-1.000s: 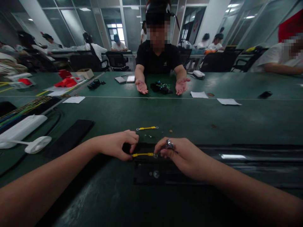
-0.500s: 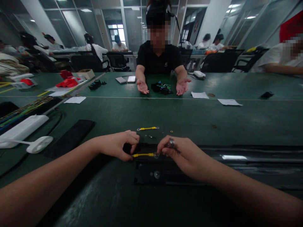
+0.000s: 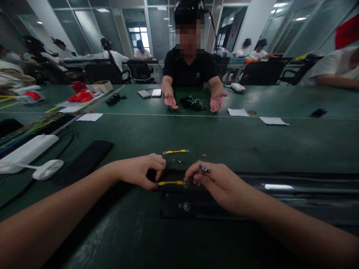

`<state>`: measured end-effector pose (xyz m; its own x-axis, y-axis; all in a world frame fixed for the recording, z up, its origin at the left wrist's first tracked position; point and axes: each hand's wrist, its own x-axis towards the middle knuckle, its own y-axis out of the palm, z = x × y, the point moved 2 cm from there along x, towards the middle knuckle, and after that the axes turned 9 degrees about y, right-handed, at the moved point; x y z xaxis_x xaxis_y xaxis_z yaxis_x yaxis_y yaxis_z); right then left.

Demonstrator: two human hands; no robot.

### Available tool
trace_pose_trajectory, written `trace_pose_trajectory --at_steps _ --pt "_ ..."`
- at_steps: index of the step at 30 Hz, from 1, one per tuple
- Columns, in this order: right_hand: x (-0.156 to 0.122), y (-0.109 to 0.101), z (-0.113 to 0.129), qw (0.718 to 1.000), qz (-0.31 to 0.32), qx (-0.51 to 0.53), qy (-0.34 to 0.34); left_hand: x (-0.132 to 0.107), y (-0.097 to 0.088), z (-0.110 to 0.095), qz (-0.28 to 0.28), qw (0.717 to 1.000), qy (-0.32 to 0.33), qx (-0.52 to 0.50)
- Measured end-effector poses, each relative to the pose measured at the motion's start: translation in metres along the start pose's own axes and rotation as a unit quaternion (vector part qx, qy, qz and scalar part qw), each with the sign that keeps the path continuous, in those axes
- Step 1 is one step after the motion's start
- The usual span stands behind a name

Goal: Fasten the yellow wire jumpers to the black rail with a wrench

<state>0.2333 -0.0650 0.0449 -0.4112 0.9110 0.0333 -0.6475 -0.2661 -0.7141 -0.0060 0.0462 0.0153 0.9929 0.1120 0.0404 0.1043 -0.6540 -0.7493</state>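
- Head view, left side: the left hand (image 3: 140, 171) lay on the green table (image 3: 134, 134) with its fingers curled in and thumb and forefinger pinched together on the left end of a short yellow wire (image 3: 169, 183).
- The yellow wire lay flat and level between the two hands, on the upper edge of a black panel (image 3: 174, 213). Its right end met the fingertips of the right hand.
- Head view, right side: the right hand (image 3: 217, 183) had its fingers closed round a small silvery tool (image 3: 203, 168). The tool's shiny top stood up above the knuckles, and its lower end was hidden by the fingers, so I could not tell whether it touched the wire's end.
- On the black panel, just below the wire, sat a small round metal fitting (image 3: 186, 206).
- Beyond the hands, a second yellow wire (image 3: 175, 151) lay alone on the table, apart from both hands. A tiny ring-shaped part (image 3: 204, 155) lay to its right and a few small loose bits (image 3: 178, 161) nearer the hands.
- To the left lay a black mat (image 3: 84, 162), a long white casing (image 3: 28, 151) and a white round piece (image 3: 47, 169).
- Across the table sat a person in a black shirt (image 3: 190, 71), both palms turned up and fingers loosely apart on the table, with a dark component (image 3: 193, 104) between them.
- Two paper slips (image 3: 238, 112) lay to the right of that person, and red parts (image 3: 80, 97) lay far off to the left.
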Motion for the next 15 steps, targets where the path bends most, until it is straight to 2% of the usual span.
trace_pose_trajectory --at_steps 8,15 --pt "-0.0006 0.0012 -0.0027 1.0 -0.015 0.024 -0.006 -0.0011 0.0 0.0 0.005 1.0 -0.01 0.002" --pt "0.0009 -0.0006 0.0011 1.0 -0.004 0.017 -0.008 -0.0011 -0.0001 -0.0003 0.01 1.0 -0.015 0.007"
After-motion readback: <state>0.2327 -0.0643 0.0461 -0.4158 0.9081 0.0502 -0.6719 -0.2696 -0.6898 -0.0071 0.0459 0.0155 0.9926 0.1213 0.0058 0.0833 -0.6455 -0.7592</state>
